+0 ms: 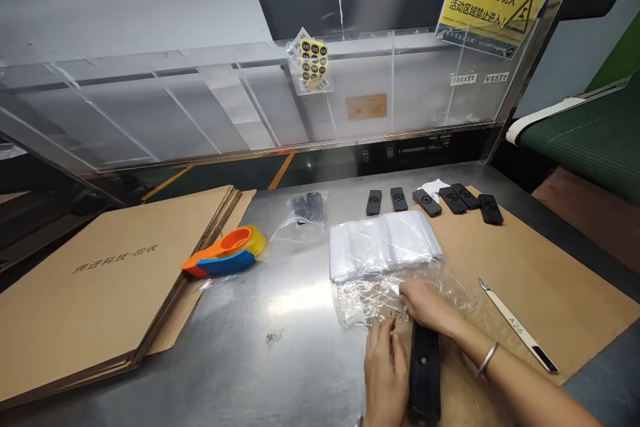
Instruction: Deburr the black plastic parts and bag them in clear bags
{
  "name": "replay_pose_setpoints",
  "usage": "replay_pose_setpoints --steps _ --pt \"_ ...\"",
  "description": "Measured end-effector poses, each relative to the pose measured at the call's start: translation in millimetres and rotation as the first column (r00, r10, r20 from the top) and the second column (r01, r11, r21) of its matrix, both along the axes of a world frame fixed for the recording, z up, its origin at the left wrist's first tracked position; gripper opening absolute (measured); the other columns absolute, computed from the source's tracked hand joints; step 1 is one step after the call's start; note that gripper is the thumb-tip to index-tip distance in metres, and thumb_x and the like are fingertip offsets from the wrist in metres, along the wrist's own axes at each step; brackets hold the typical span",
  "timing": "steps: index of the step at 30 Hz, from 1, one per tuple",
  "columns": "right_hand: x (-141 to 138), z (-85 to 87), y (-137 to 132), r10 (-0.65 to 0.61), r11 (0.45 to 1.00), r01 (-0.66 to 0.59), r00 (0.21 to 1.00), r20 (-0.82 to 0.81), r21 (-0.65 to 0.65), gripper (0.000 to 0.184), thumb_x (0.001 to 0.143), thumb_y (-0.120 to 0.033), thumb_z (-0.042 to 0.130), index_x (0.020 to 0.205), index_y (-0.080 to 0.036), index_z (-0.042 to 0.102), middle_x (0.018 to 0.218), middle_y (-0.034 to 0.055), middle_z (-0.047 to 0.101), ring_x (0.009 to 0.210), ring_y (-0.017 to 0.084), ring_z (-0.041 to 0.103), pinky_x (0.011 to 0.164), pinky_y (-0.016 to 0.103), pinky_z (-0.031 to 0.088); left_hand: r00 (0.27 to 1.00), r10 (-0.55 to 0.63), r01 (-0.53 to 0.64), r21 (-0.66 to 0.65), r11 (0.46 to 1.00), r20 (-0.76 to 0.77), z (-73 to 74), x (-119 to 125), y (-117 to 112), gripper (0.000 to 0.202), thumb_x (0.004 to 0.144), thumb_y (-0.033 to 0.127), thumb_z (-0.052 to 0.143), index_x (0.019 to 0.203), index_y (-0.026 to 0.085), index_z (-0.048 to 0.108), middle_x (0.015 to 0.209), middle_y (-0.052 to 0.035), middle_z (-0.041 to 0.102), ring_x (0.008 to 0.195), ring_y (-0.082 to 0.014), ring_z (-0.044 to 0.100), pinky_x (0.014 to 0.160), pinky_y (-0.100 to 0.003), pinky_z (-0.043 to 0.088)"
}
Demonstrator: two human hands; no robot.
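Observation:
A long black plastic piece with a small round hole lies lengthwise at the front, over the brown cardboard sheet. My left hand rests along its left side, fingers loosely bent and the thumb apart from them. Over the far end of the piece is my right hand, its fingers curled closed beside crinkled clear film; what they grip, if anything, is hidden. Just beyond both hands sits a stack of clear plastic bags, partly inside a loose clear wrapper.
Several small black devices stand along the back. A white-handled craft knife lies on the cardboard sheet at right. An orange and blue tape dispenser, flattened cartons and a bag with dark contents occupy the left.

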State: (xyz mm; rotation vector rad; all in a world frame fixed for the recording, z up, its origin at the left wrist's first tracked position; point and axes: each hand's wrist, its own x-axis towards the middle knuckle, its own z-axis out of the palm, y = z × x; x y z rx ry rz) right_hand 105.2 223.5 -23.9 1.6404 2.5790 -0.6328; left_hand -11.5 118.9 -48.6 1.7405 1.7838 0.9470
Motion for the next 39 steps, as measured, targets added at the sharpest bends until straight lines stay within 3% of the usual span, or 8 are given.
replay_pose_setpoints --steps 6,10,14,21,27,30,35,39 --pt "15 -4.3 10 -0.072 0.997 0.066 0.986 -0.153 -0.045 0.022 0.090 -0.031 0.053 0.104 -0.015 0.058 0.103 0.0048 0.061 0.088 0.016 0.060 0.077 0.037 0.050 0.968 -0.132 0.144 0.038 0.989 -0.215 6.9 2 37 0.043 0.085 0.007 0.034 0.123 0.014 0.053 0.118 -0.0099 0.059 0.102 -0.0234 0.051 0.092 -0.039 0.042" --pt "23 -10.1 19 -0.146 0.988 0.123 0.949 -0.280 -0.098 0.023 0.090 -0.032 0.053 0.104 -0.014 0.058 0.101 0.0044 0.061 0.084 0.016 0.061 0.074 0.035 0.051 0.933 -0.124 0.142 0.028 0.989 -0.338 4.6 10 42 0.047 0.081 0.004 0.036 0.124 0.015 0.052 0.117 -0.0132 0.056 0.099 -0.0289 0.049 0.084 -0.047 0.042" --pt "31 -9.2 24 -0.234 0.970 0.180 0.875 -0.424 -0.165 0.024 0.091 -0.033 0.052 0.104 -0.014 0.057 0.096 0.0037 0.061 0.079 0.014 0.061 0.070 0.033 0.052 0.909 -0.115 0.137 0.027 0.990 -0.401 6.5 10 45 0.041 0.080 0.006 0.040 0.115 0.014 0.059 0.113 -0.0148 0.057 0.099 -0.0312 0.048 0.083 -0.047 0.042" --pt "45 13.1 14 -0.251 0.963 0.123 0.722 -0.645 -0.238 0.020 0.090 -0.033 0.053 0.093 -0.013 0.058 0.083 0.0002 0.060 0.069 0.011 0.059 0.063 0.028 0.050 0.921 -0.095 0.127 0.061 0.990 -0.377 7.3 9 51 0.045 0.078 0.003 0.040 0.118 0.014 0.057 0.101 -0.0148 0.059 0.096 -0.0301 0.051 0.080 -0.044 0.044" --pt "45 28.1 6 -0.237 0.971 0.155 0.611 -0.755 -0.179 0.022 0.088 -0.035 0.054 0.084 -0.014 0.057 0.079 -0.0007 0.058 0.071 0.013 0.057 0.067 0.031 0.047 0.980 -0.060 0.093 0.166 0.982 -0.192 15.9 4 47 0.040 0.089 0.010 0.031 0.125 0.013 0.047 0.102 -0.0115 0.057 0.094 -0.0194 0.055 0.081 -0.033 0.047" --pt "39 37.3 -5 -0.207 0.978 0.111 0.612 -0.763 -0.176 0.017 0.085 -0.032 0.053 0.083 -0.015 0.057 0.076 -0.0005 0.059 0.070 0.013 0.056 0.066 0.029 0.045 0.991 -0.063 0.089 0.234 0.968 -0.117 23.7 2 45 0.034 0.089 0.014 0.038 0.121 0.015 0.049 0.099 -0.0079 0.058 0.091 -0.0159 0.056 0.079 -0.028 0.048" --pt "33 50.2 -22 -0.135 0.990 0.066 0.678 -0.723 -0.123 0.013 0.076 -0.025 0.049 0.075 -0.017 0.059 0.074 0.0007 0.062 0.073 0.015 0.057 0.068 0.027 0.045 0.993 -0.060 0.094 0.356 0.930 -0.106 33.9 4 40 0.023 0.084 0.013 0.048 0.100 0.023 0.062 0.092 -0.0045 0.055 0.089 -0.0187 0.053 0.077 -0.033 0.047" --pt "36 49.5 -43 -0.183 0.970 0.242 0.748 -0.637 0.006 0.021 0.084 -0.032 0.041 0.091 -0.019 0.056 0.088 0.0052 0.063 0.083 0.019 0.059 0.070 0.029 0.045 0.992 -0.012 0.066 0.444 0.894 -0.123 31.4 -3 36 0.024 0.088 0.011 0.040 0.093 0.021 0.061 0.081 -0.0032 0.053 0.079 -0.0168 0.052 0.070 -0.029 0.045"
